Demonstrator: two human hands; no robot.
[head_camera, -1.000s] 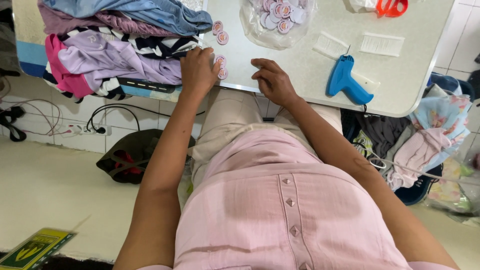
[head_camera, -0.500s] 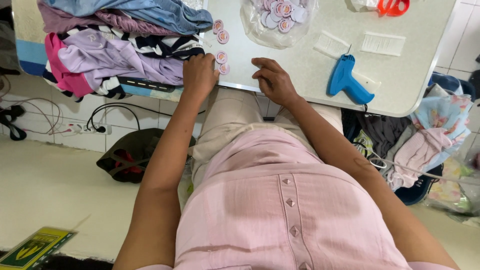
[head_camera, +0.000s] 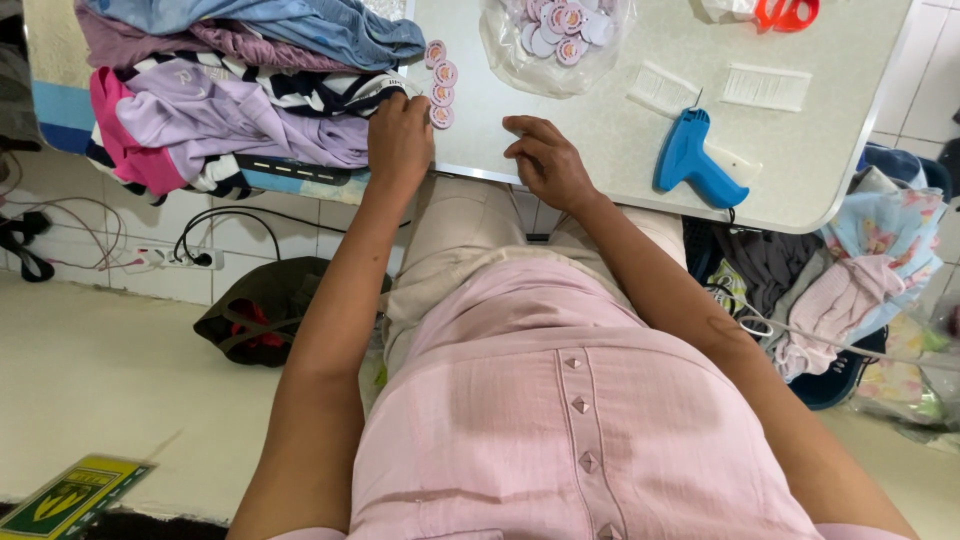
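My left hand (head_camera: 398, 142) rests at the near edge of the pale table (head_camera: 640, 150), fingers curled beside a short row of round pink tags (head_camera: 441, 84) and against the pile of folded clothes (head_camera: 230, 90). Whether it pinches a tag or the cloth is hidden by the knuckles. My right hand (head_camera: 545, 160) lies on the tabletop a little to the right, fingers loosely bent and holding nothing. A blue tagging gun (head_camera: 692, 160) lies further right, beyond my right hand.
A clear bag of more round pink tags (head_camera: 560, 25) sits at the back of the table. Two white strips of fasteners (head_camera: 765, 86) and orange scissors (head_camera: 785, 12) lie near the far right. Cables, a dark bag (head_camera: 255, 315) and heaped clothes (head_camera: 850, 290) are on the floor.
Both hands stay almost in place at the table edge. The left hand has shifted slightly toward the row of tags.
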